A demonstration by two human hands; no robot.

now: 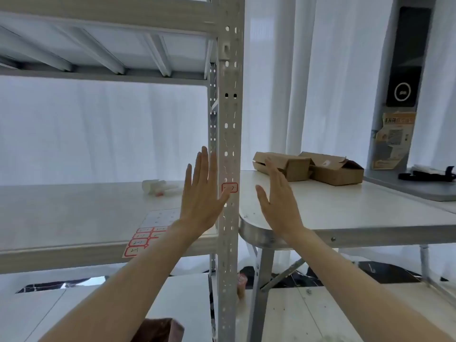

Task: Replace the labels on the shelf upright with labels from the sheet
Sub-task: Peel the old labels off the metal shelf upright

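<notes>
- A pale grey perforated metal shelf upright (230,134) runs down the frame's centre.
- The left hand (201,196) and right hand (277,201) flank it, fingers straight, holding nothing.
- A white sheet of red-bordered labels (145,236) lies on the shelf board (74,213), lower left.
- One small red-bordered label (229,188) is stuck on the upright, mid-frame, beside the left thumb.

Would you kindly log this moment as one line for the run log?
left hand: open, by upright | right hand: open | label: on upright | sheet: on shelf

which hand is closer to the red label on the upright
Left. The left hand is just left of the label, thumb tip at its edge; the right hand is to its right, apart.
</notes>
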